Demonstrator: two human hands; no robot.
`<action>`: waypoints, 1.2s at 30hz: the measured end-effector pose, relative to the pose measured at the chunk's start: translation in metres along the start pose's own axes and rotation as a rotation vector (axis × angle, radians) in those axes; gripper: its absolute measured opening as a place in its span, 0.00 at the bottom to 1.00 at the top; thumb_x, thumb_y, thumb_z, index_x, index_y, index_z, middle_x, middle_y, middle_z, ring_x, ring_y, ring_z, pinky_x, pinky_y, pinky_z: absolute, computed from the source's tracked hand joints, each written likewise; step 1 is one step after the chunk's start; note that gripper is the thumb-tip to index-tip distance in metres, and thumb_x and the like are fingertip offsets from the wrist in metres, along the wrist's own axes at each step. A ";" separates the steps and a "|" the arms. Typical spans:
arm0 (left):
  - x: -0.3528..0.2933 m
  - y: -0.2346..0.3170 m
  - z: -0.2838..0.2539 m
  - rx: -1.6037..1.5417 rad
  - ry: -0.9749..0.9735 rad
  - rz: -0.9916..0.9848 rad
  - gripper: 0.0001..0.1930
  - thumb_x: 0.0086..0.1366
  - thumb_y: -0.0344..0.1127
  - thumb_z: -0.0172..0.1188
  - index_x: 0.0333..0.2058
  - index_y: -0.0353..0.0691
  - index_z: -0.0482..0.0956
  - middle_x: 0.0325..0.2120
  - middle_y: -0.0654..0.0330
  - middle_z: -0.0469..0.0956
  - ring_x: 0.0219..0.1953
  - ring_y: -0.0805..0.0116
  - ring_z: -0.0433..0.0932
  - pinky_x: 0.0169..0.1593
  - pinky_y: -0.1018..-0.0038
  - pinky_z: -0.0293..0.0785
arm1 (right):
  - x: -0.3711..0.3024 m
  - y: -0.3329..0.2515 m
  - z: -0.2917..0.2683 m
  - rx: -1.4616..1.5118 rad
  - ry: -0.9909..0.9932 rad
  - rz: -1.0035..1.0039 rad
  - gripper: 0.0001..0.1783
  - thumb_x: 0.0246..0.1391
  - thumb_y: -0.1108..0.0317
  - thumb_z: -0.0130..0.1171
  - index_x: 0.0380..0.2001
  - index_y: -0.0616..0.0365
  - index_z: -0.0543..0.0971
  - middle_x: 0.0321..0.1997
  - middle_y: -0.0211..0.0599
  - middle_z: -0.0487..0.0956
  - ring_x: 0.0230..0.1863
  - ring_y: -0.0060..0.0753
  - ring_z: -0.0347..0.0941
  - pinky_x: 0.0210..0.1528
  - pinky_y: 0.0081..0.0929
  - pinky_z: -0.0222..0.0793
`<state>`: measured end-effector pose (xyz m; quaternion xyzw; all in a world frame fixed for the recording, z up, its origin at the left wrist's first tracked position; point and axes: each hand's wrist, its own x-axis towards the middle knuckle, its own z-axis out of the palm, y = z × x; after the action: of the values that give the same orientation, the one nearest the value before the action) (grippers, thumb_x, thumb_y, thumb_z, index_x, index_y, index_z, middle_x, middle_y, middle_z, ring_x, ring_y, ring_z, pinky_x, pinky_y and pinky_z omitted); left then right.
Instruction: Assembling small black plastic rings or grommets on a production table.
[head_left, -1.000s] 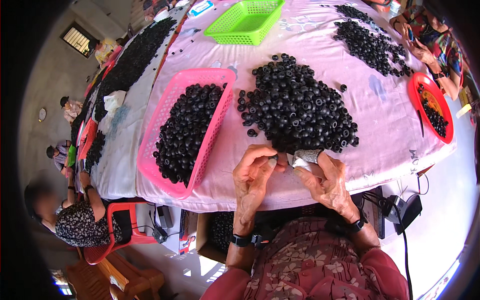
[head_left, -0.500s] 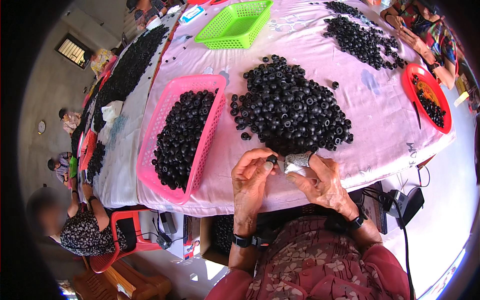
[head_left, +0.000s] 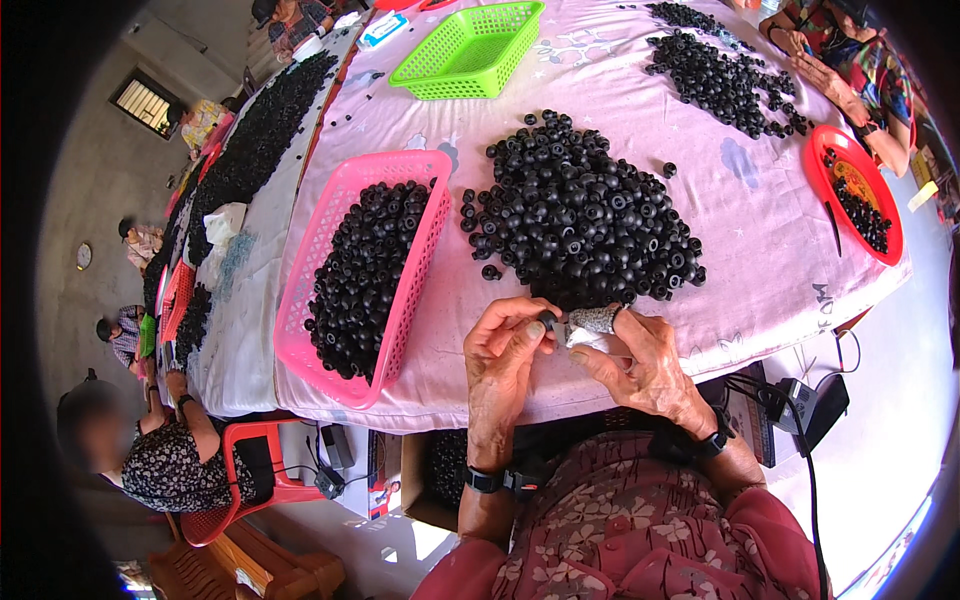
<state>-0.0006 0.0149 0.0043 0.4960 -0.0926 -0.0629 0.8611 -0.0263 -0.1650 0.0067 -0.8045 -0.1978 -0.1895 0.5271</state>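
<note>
My left hand (head_left: 502, 352) pinches a small round black part (head_left: 547, 319) between thumb and fingertips, in front of the pile. Close against it is my right hand (head_left: 645, 362), its index finger in a grey knitted wrap (head_left: 596, 319) and its thumb in a white cover (head_left: 590, 338). The right fingers are closed together; a small pale tip shows at their end, too small to name. Just beyond both hands lies a heap of black round parts with holes (head_left: 590, 215). Left of it, a pink plastic basket (head_left: 437, 215) holds many similar parts.
A green basket (head_left: 465, 88) stands at the far side of the cloth-covered table (head_left: 480, 385). On the right is a red tray (head_left: 897, 240) with black parts, beside a co-worker (head_left: 870, 100). Another heap (head_left: 715, 80) lies far right. Cables (head_left: 800, 400) hang below the table edge.
My right fingertips have shifted slightly left, against the black part, which has turned a little in my left fingers. The heap and baskets look the same.
</note>
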 end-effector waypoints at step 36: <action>-0.002 -0.002 -0.005 0.098 -0.145 -0.009 0.07 0.64 0.25 0.58 0.41 0.33 0.78 0.40 0.55 0.78 0.35 0.73 0.76 0.40 0.79 0.73 | 0.005 -0.010 -0.009 0.141 0.093 0.303 0.13 0.56 0.70 0.65 0.39 0.67 0.74 0.32 0.47 0.82 0.32 0.39 0.82 0.31 0.29 0.75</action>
<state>-0.0014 0.0183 0.0004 0.5322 -0.1555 -0.0981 0.8264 -0.0283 -0.1686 0.0206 -0.7765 -0.0624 -0.1308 0.6133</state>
